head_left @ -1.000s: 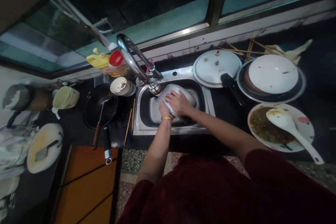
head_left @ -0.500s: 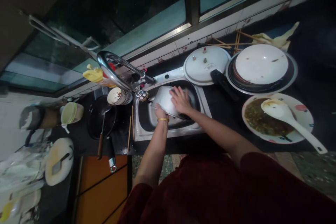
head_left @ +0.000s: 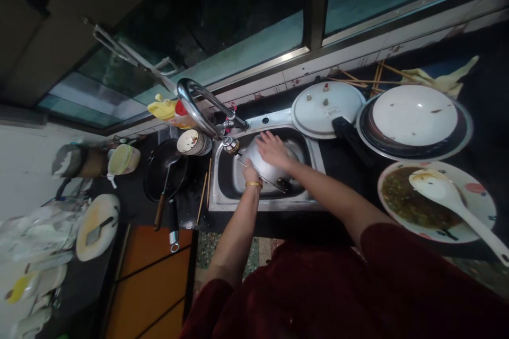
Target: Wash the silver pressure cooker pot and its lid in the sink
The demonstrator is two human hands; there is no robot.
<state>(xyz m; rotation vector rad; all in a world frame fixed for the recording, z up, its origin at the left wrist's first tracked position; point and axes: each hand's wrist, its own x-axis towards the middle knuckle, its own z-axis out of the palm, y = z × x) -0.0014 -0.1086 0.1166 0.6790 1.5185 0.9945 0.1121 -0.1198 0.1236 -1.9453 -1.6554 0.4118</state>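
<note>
A silvery metal pot (head_left: 265,170) lies tipped on its side in the steel sink (head_left: 238,204), its rounded outer wall upward. My left hand (head_left: 250,171), with a yellow bangle at the wrist, is closed on the pot's near rim. Fingers stretched and slightly spread, my right hand (head_left: 273,149) lies flat on the pot's wall. A short dark handle (head_left: 284,185) shows at the pot's near right side. Just left of the pot hangs the spout end of a curved chrome tap (head_left: 229,144). Whether water is running, I cannot tell.
Right of the sink are a pressure cooker lid (head_left: 328,108), stacked plates (head_left: 415,115) and a soup bowl (head_left: 483,201) with a white ladle (head_left: 433,190). To the left stand stacked cups (head_left: 194,143), a dark pan (head_left: 151,183) and chopsticks (head_left: 202,198).
My view has shifted, so the scene sits further right. The pot has turned, bringing its dark handle into sight at the near right. Both hands stay on it.
</note>
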